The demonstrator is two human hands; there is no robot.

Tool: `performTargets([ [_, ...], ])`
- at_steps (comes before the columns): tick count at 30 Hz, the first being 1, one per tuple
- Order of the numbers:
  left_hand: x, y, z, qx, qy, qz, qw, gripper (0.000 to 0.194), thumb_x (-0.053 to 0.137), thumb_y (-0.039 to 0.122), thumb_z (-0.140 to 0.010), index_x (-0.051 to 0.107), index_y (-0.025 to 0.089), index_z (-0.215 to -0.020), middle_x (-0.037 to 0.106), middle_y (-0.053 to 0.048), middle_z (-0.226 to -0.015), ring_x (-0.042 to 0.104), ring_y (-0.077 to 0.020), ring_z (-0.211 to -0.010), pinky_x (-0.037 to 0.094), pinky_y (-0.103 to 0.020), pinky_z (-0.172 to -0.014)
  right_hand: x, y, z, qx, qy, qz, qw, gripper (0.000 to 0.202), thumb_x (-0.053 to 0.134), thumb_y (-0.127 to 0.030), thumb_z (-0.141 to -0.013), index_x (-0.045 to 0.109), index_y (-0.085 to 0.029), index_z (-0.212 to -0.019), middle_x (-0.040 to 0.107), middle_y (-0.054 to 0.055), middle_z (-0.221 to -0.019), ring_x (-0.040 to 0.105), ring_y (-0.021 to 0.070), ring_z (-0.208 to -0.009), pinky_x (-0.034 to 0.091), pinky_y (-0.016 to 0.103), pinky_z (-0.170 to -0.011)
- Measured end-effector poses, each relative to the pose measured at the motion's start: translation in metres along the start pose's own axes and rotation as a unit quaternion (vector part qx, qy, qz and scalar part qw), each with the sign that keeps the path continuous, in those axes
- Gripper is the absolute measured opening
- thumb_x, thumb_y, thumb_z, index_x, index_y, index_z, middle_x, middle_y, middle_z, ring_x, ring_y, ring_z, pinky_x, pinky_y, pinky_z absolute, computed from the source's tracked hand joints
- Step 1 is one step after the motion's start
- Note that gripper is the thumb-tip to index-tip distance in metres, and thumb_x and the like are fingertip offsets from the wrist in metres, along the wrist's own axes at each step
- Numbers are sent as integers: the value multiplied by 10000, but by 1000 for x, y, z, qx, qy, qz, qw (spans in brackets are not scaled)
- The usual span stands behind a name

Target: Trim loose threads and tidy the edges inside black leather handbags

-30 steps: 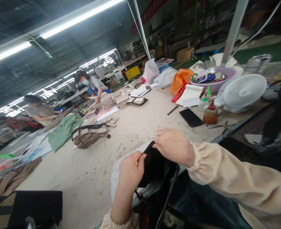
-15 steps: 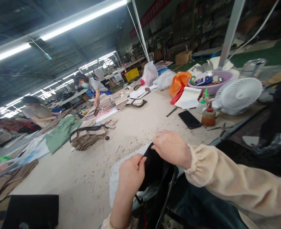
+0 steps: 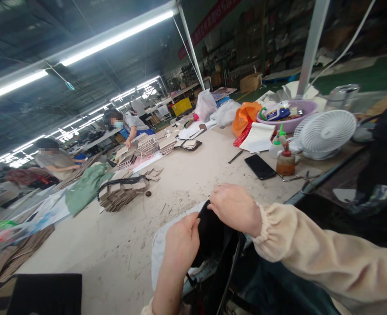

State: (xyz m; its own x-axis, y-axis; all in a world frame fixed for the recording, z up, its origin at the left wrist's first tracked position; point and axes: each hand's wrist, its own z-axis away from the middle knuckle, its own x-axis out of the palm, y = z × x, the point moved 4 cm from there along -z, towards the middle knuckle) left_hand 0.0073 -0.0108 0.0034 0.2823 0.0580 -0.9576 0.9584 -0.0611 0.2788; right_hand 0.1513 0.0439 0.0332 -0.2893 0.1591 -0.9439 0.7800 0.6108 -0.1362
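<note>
Both my hands grip the upper edge of a black bag at the near side of the table. My left hand pinches the edge between thumb and fingers. Close beside it on the right, my right hand is closed on the same edge, its fingers partly hidden behind the back of the hand. The bag's dark opening faces me, with a narrow strap or trim hanging below. Its lower part runs out of the picture. A white sheet lies on the table under and left of the bag.
Right of my hands are a black phone, a glue bottle, a white fan and a purple basin. Bundled brown pieces lie left. A black panel sits near left. Across the table a co-worker handles stacked pieces.
My hands keep their hold on the bag's edge and have barely shifted. The view has tilted slightly. The co-worker's hand across the table has moved a little to the left.
</note>
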Motion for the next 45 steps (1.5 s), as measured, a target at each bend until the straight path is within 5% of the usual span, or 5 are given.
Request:
performTargets([
  [14, 2, 14, -21, -12, 9, -112, 994, 261, 399, 329, -919, 640, 240, -871, 694, -40, -716, 618, -175, -649, 254, -274, -557, -3, 6, 5, 8, 18, -41, 999, 258, 515, -360, -850, 656, -179, -731, 635, 60, -796, 592, 223, -800, 424, 322, -662],
  [23, 7, 21, -29, -19, 52, -164, 985, 245, 423, 299, -900, 601, 203, -763, 666, -31, -672, 615, -176, -626, 250, -296, -547, 4, 33, 55, 60, 72, -231, 968, 316, 525, -385, -864, 570, -228, -1134, 603, 48, -1072, 580, 185, -934, 459, 317, -833],
  [30, 9, 20, -29, -11, 71, -120, 990, 216, 410, 351, -915, 616, 295, -946, 698, 13, -739, 628, -175, -656, 288, -277, -570, 23, 26, 77, 83, 46, -315, 944, 398, 500, -392, -875, 501, -214, -1231, 567, 66, -1169, 550, 192, -1045, 457, 345, -921],
  [40, 12, 25, -35, -31, 65, -196, 978, 301, 358, 331, -920, 592, 222, -766, 658, -38, -630, 615, -200, -597, 234, -295, -525, 27, 15, 97, 78, 43, -301, 949, 575, 506, -430, -859, 363, -198, -1366, 454, 113, -1321, 468, 226, -1192, 423, 372, -1004],
  [45, 11, 17, -36, -32, 47, -127, 990, 324, 366, 366, -919, 617, 205, -793, 670, -50, -677, 618, -197, -640, 310, -281, -557, 30, 6, 110, 82, 58, -277, 956, 647, 541, -376, -837, 286, -235, -1414, 402, 112, -1346, 451, 230, -1210, 423, 383, -1007],
])
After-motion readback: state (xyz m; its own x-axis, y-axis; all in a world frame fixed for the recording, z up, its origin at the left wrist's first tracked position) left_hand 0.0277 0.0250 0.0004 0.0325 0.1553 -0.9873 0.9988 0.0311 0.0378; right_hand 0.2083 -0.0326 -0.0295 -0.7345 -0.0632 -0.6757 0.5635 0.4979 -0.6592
